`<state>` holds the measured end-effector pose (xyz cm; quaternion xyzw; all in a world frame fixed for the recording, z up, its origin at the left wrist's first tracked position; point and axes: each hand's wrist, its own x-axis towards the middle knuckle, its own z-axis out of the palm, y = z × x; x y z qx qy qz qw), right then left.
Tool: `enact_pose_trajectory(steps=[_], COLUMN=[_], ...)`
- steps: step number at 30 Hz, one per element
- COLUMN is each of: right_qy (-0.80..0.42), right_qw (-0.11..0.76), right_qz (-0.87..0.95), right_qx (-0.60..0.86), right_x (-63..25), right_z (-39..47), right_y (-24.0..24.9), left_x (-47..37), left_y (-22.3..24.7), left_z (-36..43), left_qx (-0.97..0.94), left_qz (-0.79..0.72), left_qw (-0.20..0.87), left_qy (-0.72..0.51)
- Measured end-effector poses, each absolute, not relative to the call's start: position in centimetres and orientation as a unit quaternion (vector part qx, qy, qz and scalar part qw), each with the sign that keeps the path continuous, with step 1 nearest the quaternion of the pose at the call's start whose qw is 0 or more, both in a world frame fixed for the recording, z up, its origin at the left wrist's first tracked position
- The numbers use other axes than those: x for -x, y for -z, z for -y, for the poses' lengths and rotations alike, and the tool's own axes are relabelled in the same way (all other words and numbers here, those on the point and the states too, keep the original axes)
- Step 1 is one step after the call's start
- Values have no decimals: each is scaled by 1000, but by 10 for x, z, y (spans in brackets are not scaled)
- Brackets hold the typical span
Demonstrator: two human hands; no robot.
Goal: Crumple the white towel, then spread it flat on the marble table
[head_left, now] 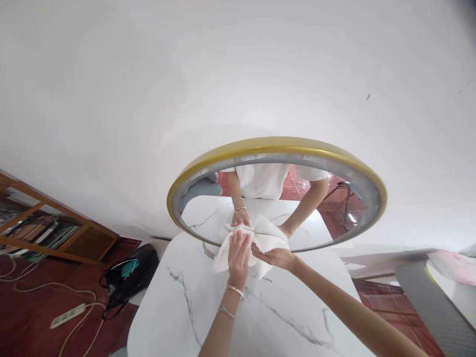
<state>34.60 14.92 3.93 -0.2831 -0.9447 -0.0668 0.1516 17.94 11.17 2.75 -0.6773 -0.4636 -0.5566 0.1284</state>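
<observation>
A round mirror (201, 213) with a gold frame (277, 144) leans upright against the wall, its lower edge at the marble-patterned table. A crumpled white cloth (222, 258) is bunched against the bottom of the glass. My left hand (239, 252), with two bracelets on the wrist, presses on the cloth and grips its folds. From the right, my right hand (277, 257) holds another part of the cloth, its fingers partly hidden by the fabric. Both arms, a white shirt and the cloth are reflected in the mirror.
The white table (159, 310) has grey veins and rounded corners. To the left are a black bag (132, 270), a power strip (68, 316) with cables on the red floor, and a wooden shelf (89, 243). A grey-sided piece of furniture (431, 302) stands at right.
</observation>
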Motion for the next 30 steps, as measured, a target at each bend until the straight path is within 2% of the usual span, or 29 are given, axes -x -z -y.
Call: enact_pose_trajectory(steps=[3, 7, 13, 16, 19, 23, 27, 30], right_qy=[180, 320, 448, 470, 427, 368, 353, 364], right_qw=[220, 330, 398, 415, 412, 352, 329, 330], right_qz=[939, 876, 764, 715, 733, 796, 837, 836], right_qx=[193, 148, 238, 309, 334, 326, 258, 245], right_x=[-369, -371, -362, -359, -358, -358, -353, -343], right_z=[-153, -157, -170, -176, -177, -171, -169, -170], right_y=[-71, -144, -244, -270, -280, -276, -267, -254], left_x=[-199, -197, -184, -182, -176, -159, -140, -128], left_y=[-61, -130, -251, -286, -289, -260, -241, -238], left_z=[-124, -140, -163, -172, -174, -174, -172, -167], left_qx=[679, 661, 621, 562, 595, 645, 626, 616], left_qz=[424, 365, 296, 300, 340, 421, 445, 477], left_qw=[166, 216, 203, 238, 257, 264, 309, 304], left_qy=[576, 619, 697, 733, 682, 580, 561, 549])
